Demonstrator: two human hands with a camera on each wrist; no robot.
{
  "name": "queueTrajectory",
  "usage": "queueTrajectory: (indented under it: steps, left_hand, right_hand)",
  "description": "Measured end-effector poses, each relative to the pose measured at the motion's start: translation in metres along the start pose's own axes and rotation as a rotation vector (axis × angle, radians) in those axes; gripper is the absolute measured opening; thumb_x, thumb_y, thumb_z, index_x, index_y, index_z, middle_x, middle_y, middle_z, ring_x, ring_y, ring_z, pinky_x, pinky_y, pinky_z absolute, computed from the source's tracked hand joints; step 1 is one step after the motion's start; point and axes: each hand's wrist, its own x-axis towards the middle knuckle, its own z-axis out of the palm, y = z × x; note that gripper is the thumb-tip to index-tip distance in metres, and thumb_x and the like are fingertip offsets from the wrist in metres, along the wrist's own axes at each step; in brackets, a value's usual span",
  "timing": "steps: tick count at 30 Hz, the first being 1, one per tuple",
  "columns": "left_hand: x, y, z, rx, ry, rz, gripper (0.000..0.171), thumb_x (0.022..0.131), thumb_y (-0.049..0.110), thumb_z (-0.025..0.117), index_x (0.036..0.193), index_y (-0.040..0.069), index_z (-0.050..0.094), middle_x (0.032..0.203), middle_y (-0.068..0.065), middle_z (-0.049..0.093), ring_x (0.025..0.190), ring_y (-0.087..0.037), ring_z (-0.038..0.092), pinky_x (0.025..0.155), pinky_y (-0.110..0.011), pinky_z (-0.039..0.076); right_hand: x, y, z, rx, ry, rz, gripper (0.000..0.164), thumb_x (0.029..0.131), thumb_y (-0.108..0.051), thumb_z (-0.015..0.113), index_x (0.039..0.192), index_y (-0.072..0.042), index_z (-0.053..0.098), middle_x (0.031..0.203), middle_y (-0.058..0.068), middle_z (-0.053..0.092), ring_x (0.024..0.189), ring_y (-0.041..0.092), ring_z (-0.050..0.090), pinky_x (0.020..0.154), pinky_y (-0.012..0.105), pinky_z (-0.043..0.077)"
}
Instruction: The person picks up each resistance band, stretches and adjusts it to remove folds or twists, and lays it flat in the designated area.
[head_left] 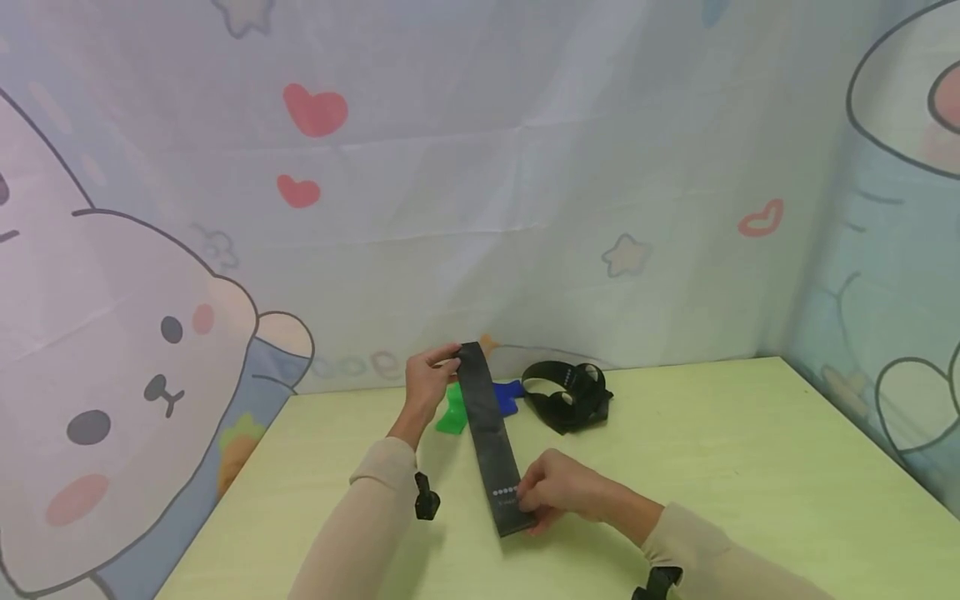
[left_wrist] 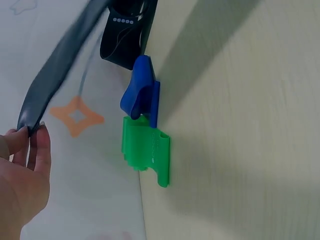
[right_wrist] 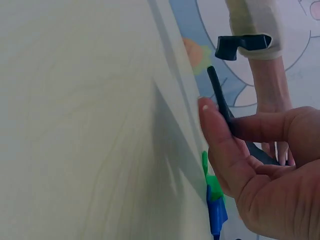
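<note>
A flat black resistance band (head_left: 487, 433) with a row of pale dots near its lower end is stretched between both hands above the table. My left hand (head_left: 429, 382) pinches its far end between thumb and fingers, as the left wrist view also shows. The near end is held by my right hand (head_left: 562, 487), thumb on one face and fingers behind. Partly hidden behind the band lie a green resistance band (left_wrist: 146, 147) and a blue resistance band (left_wrist: 140, 95), both folded, on the table.
More black bands (head_left: 573, 400) lie looped in a heap at the back of the pale yellow table (head_left: 720, 450). A cloth backdrop (head_left: 465, 167) with cartoon prints hangs behind it and along the sides. Black wrist mounts (head_left: 427, 497) sit on both sleeves.
</note>
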Motion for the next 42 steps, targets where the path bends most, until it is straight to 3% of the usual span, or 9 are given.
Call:
queueTrajectory:
  steps: [8,16,22,30,38,42]
  left_hand:
    - [-0.010,-0.008,-0.001,0.007,-0.090,-0.060,0.027,0.095,-0.003,0.064,0.121,0.001,0.071,0.125,-0.020,0.065,0.104,-0.033,0.067,0.078,-0.036,0.060]
    - [-0.015,-0.011,-0.003,0.040,-0.124,-0.098,0.025,0.095,-0.003,0.065,0.119,-0.001,0.072,0.121,-0.022,0.065,0.103,-0.033,0.069,0.077,-0.038,0.060]
    - [-0.022,-0.027,-0.004,0.094,-0.183,-0.126,0.025,0.094,-0.004,0.065,0.118,-0.004,0.071,0.120,-0.023,0.065,0.101,-0.034,0.069,0.080,-0.037,0.059]
    - [-0.030,-0.038,-0.005,0.181,-0.181,-0.133,0.026,0.091,-0.007,0.067,0.117,-0.006,0.071,0.116,-0.025,0.066,0.101,-0.036,0.068,0.081,-0.041,0.059]
    - [-0.030,-0.046,-0.006,0.223,-0.205,-0.147,0.024,0.087,-0.009,0.071,0.111,-0.006,0.073,0.111,-0.022,0.069,0.093,-0.031,0.071,0.075,-0.036,0.060]
    - [-0.032,-0.047,-0.006,0.234,-0.226,-0.158,0.024,0.085,-0.010,0.072,0.109,-0.007,0.073,0.109,-0.023,0.069,0.090,-0.031,0.071,0.073,-0.036,0.060]
  right_hand:
    - [-0.009,-0.004,0.012,-0.083,-0.065,0.005,0.005,0.082,0.006,0.072,0.086,0.007,0.069,0.074,0.011,0.067,0.057,0.015,0.064,0.059,0.031,0.059]
    - [-0.013,-0.007,0.026,-0.005,-0.108,0.010,0.012,0.083,0.013,0.069,0.092,0.006,0.065,0.069,0.010,0.065,0.058,0.015,0.063,0.060,0.029,0.058]
    - [-0.016,-0.002,0.041,0.030,-0.136,0.015,0.021,0.085,0.014,0.067,0.102,0.004,0.060,0.065,0.010,0.061,0.056,0.015,0.063,0.064,0.032,0.059]
    - [-0.017,-0.001,0.052,0.024,-0.128,0.045,0.034,0.084,0.014,0.068,0.111,0.002,0.053,0.074,0.012,0.063,0.059,0.015,0.064,0.065,0.032,0.059]
    - [-0.016,-0.003,0.056,-0.018,-0.151,0.043,0.031,0.082,0.013,0.072,0.107,0.002,0.057,0.072,0.011,0.067,0.056,0.012,0.063,0.060,0.028,0.058]
    - [-0.016,-0.001,0.061,-0.066,-0.124,0.057,0.029,0.080,0.013,0.074,0.103,0.002,0.061,0.071,0.010,0.068,0.057,0.012,0.064,0.060,0.028,0.058]
